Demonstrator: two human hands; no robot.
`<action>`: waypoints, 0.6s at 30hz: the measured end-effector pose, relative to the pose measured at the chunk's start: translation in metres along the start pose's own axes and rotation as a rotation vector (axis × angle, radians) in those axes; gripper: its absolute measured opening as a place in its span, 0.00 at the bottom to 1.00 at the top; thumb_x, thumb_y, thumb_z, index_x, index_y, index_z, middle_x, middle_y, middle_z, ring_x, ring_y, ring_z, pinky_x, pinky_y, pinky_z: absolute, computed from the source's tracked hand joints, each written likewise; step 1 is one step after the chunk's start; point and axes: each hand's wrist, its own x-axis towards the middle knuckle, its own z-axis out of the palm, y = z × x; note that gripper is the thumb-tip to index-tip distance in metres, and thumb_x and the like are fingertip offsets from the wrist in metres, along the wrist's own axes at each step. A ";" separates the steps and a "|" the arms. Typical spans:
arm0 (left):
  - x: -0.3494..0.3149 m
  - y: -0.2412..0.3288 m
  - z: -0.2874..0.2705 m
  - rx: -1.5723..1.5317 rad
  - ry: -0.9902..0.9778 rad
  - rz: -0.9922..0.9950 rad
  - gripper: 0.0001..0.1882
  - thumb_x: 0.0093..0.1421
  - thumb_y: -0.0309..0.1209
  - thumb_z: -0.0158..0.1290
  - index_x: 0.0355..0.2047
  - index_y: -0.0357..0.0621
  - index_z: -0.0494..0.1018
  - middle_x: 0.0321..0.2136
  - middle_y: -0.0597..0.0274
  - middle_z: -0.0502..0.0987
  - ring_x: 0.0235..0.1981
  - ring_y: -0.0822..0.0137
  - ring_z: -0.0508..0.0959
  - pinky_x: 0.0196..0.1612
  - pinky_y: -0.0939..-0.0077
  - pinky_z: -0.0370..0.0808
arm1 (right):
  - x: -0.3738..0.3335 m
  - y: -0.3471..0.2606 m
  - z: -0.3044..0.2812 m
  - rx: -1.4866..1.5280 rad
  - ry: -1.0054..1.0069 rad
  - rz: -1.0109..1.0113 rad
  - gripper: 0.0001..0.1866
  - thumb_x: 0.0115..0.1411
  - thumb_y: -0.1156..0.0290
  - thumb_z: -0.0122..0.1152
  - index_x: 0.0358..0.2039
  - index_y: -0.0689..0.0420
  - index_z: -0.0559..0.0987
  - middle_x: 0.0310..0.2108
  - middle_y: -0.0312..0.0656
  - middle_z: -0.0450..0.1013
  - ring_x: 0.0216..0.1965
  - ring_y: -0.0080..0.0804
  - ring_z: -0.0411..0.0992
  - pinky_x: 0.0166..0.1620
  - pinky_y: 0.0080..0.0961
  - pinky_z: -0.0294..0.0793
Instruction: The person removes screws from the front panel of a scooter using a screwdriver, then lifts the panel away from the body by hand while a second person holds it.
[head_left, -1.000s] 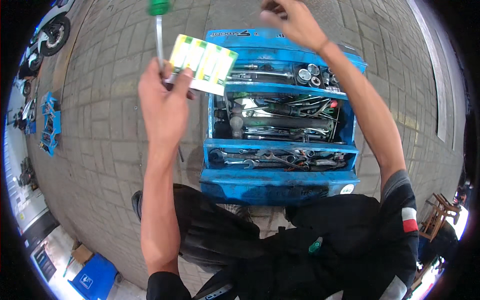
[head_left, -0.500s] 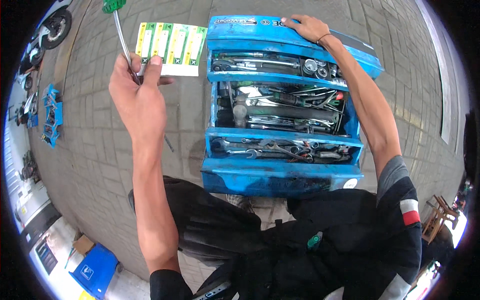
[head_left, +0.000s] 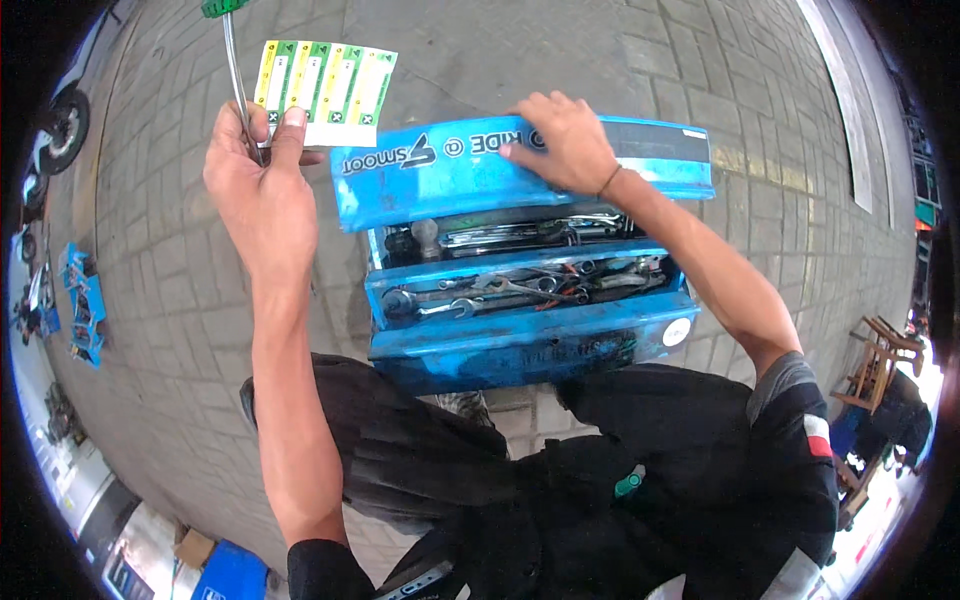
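Two things share my left fingers' (head_left: 289,135) grip — the striped card (head_left: 325,95) and the green-handled screwdriver (head_left: 234,60). My right fingers (head_left: 548,118) spread, unclosed, over the lid panel (head_left: 430,195) of the blue toolbox (head_left: 480,370) on the paving (head_left: 170,250). Best, I judge, to press evenly — fingertips clear of the edge, wrenches (head_left: 465,307) below the rim.

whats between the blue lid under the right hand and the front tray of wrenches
In the head view, tools inside the blue toolbox show there: a rounded metal hammer head at the left, slim metal tools to its right.
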 end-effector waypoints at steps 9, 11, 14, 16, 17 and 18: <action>-0.001 0.005 0.002 0.033 0.009 0.031 0.13 0.66 0.21 0.53 0.28 0.42 0.61 0.25 0.67 0.65 0.26 0.76 0.73 0.28 0.76 0.78 | -0.171 -0.135 0.030 0.151 -0.379 -0.797 0.43 0.58 0.57 0.66 0.73 0.37 0.58 0.75 0.40 0.50 0.74 0.40 0.50 0.74 0.62 0.46; -0.001 0.000 0.001 0.015 -0.007 0.025 0.13 0.67 0.22 0.54 0.29 0.43 0.62 0.26 0.67 0.68 0.27 0.76 0.74 0.28 0.76 0.78 | -0.181 -0.132 0.041 0.129 -0.434 -0.821 0.43 0.59 0.57 0.65 0.73 0.35 0.57 0.76 0.39 0.46 0.76 0.40 0.47 0.74 0.62 0.44; 0.000 -0.003 -0.010 0.044 -0.021 -0.008 0.12 0.67 0.24 0.56 0.30 0.45 0.64 0.27 0.68 0.70 0.27 0.78 0.72 0.25 0.77 0.74 | -0.169 -0.142 0.037 0.093 -0.527 -0.761 0.41 0.60 0.56 0.64 0.72 0.33 0.58 0.77 0.39 0.44 0.76 0.41 0.44 0.74 0.62 0.45; 0.001 -0.011 -0.015 0.084 -0.026 -0.040 0.11 0.66 0.25 0.57 0.30 0.46 0.64 0.27 0.70 0.69 0.25 0.80 0.70 0.24 0.79 0.70 | -0.175 -0.149 0.054 -0.003 -0.430 -0.844 0.38 0.61 0.55 0.63 0.71 0.33 0.61 0.76 0.39 0.44 0.77 0.42 0.42 0.74 0.63 0.44; 0.004 -0.019 -0.021 0.185 -0.015 0.067 0.13 0.66 0.24 0.56 0.28 0.46 0.62 0.25 0.70 0.66 0.24 0.79 0.67 0.24 0.78 0.68 | -0.177 -0.153 0.061 0.006 -0.367 -0.882 0.34 0.63 0.55 0.60 0.69 0.34 0.63 0.76 0.38 0.45 0.77 0.42 0.39 0.74 0.64 0.43; 0.007 -0.020 -0.024 0.287 -0.008 0.170 0.15 0.66 0.22 0.55 0.27 0.46 0.59 0.23 0.71 0.63 0.22 0.78 0.65 0.24 0.77 0.65 | -0.177 -0.157 0.064 0.006 -0.361 -0.887 0.34 0.63 0.55 0.60 0.69 0.34 0.63 0.76 0.38 0.45 0.77 0.42 0.39 0.74 0.64 0.43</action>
